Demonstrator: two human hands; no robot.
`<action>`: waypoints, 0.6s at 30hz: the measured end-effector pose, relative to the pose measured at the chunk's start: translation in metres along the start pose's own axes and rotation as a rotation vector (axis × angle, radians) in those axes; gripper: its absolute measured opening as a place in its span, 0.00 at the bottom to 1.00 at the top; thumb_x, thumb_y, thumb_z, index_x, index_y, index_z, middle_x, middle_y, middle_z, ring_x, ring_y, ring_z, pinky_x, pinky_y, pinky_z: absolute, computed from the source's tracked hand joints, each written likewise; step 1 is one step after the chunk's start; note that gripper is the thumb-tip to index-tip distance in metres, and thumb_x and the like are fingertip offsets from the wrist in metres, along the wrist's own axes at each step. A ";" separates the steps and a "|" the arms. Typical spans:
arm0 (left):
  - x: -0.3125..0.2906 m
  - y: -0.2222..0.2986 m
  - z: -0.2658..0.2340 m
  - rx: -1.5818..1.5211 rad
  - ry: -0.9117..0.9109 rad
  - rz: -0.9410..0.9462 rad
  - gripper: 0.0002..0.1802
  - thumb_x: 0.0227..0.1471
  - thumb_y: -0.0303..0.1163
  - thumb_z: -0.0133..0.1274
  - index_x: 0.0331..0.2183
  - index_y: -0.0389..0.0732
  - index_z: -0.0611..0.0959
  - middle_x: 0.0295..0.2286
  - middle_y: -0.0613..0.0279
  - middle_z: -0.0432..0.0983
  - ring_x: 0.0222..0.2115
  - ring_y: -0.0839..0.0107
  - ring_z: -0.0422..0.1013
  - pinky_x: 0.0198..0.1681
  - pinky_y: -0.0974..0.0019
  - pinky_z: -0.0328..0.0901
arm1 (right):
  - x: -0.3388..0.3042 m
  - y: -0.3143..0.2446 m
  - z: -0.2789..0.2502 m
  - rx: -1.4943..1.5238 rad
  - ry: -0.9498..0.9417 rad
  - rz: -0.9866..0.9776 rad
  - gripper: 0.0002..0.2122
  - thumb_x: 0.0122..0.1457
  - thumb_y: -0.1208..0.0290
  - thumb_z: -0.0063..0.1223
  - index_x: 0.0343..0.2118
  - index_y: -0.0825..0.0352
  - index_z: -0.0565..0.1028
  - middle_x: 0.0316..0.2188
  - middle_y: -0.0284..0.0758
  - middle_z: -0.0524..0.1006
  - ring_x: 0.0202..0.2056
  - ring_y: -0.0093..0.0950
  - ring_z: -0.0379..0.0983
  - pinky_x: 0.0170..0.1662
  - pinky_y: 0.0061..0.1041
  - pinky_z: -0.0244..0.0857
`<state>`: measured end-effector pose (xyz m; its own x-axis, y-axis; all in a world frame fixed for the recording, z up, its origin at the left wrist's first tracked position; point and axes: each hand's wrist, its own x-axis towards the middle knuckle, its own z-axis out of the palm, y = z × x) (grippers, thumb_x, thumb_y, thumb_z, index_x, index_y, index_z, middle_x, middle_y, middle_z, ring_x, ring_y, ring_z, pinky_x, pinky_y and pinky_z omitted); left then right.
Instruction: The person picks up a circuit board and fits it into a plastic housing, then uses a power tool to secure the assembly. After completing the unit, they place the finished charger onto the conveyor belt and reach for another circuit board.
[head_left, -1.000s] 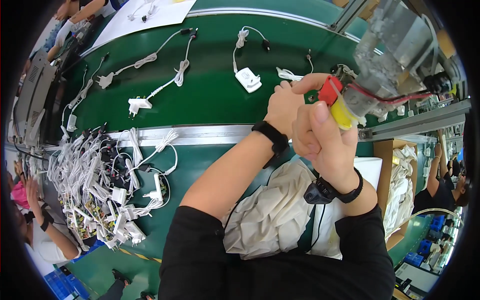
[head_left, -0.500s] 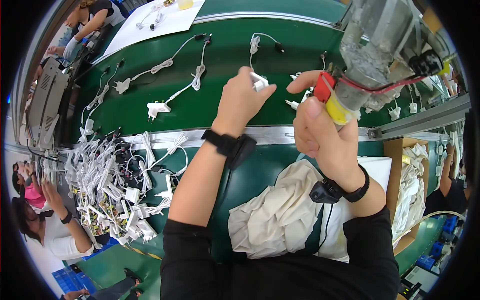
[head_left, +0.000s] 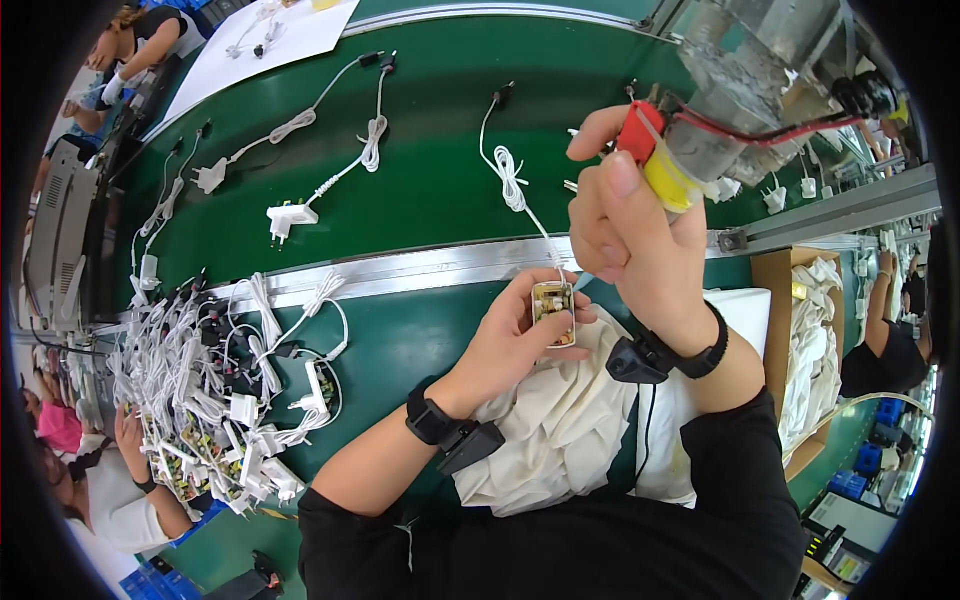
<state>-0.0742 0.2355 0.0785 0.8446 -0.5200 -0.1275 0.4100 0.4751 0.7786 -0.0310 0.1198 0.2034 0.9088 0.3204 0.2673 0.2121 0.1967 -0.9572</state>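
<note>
— Charger half-shell (head_left: 553, 313) with its small circuit board showing, held face up just above the crumpled white cloth (head_left: 560, 420), near the front edge of the green belt (head_left: 430, 180).

— Held how?

— Cradled in the left hand (head_left: 515, 340), fingers curled under and thumb pinching the side. Probably turned board-up so the tool can reach it from above.

— And the other hand?

— Right hand (head_left: 625, 225) wrapped tight round the red-and-yellow grip (head_left: 655, 160) of a hanging tool, thumb pressed on the yellow part. Clear cylindrical body (head_left: 745, 95) above, red wire running off to the right. Tip itself hidden behind the fingers; cannot tell whether touching the board.

— That white cord?

— White cable (head_left: 515, 185) trailing from the shell up across the belt, bundled in the middle, plug end lying well away. Likely left slack so the piece can be lifted freely.

— Anything nearby?

— Heap of white chargers and cables (head_left: 210, 390) to the left on the lower bench, within easy reach of the left arm. More single chargers spread on the belt (head_left: 290, 212). Black wristbands on both wrists, the right one with a cord hanging down. Cardboard box (head_left: 790, 300) of white cloths at right. Other people's hands at the left rim.
</note>
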 end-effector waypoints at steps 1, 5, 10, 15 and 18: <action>0.000 -0.001 0.000 0.005 -0.030 0.011 0.21 0.54 0.22 0.42 0.50 0.40 0.60 0.44 0.56 0.66 0.47 0.68 0.66 0.42 0.64 0.71 | 0.001 0.002 0.001 0.050 0.013 -0.010 0.12 0.60 0.63 0.44 0.38 0.67 0.63 0.11 0.22 0.57 0.12 0.10 0.48 0.15 0.14 0.41; -0.001 -0.001 0.001 -0.027 -0.079 0.026 0.22 0.53 0.20 0.42 0.50 0.40 0.61 0.45 0.56 0.65 0.47 0.68 0.65 0.43 0.63 0.70 | 0.002 0.009 0.000 0.113 0.028 -0.026 0.10 0.59 0.64 0.46 0.35 0.66 0.63 0.11 0.21 0.59 0.12 0.09 0.49 0.15 0.14 0.42; -0.002 0.003 0.001 -0.051 -0.080 0.036 0.21 0.54 0.20 0.41 0.50 0.40 0.61 0.46 0.55 0.65 0.47 0.68 0.65 0.43 0.63 0.70 | 0.002 0.013 -0.002 0.024 -0.009 -0.030 0.14 0.60 0.58 0.43 0.37 0.65 0.61 0.10 0.23 0.55 0.11 0.11 0.47 0.14 0.14 0.41; -0.003 0.005 0.000 -0.055 -0.089 0.036 0.21 0.54 0.20 0.40 0.50 0.40 0.61 0.46 0.55 0.64 0.47 0.68 0.65 0.43 0.62 0.70 | 0.004 0.011 0.001 0.018 0.006 -0.011 0.15 0.60 0.57 0.43 0.36 0.65 0.61 0.10 0.24 0.56 0.11 0.11 0.47 0.14 0.14 0.41; -0.003 0.006 -0.002 -0.049 -0.095 0.043 0.21 0.54 0.20 0.40 0.50 0.40 0.61 0.45 0.56 0.65 0.47 0.67 0.65 0.43 0.62 0.71 | 0.004 0.002 0.006 0.008 0.013 0.006 0.15 0.60 0.57 0.42 0.37 0.65 0.61 0.10 0.24 0.56 0.11 0.11 0.47 0.14 0.14 0.41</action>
<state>-0.0735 0.2410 0.0821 0.8263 -0.5622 -0.0336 0.3923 0.5317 0.7506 -0.0287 0.1276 0.2030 0.9147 0.3099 0.2596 0.2033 0.2024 -0.9580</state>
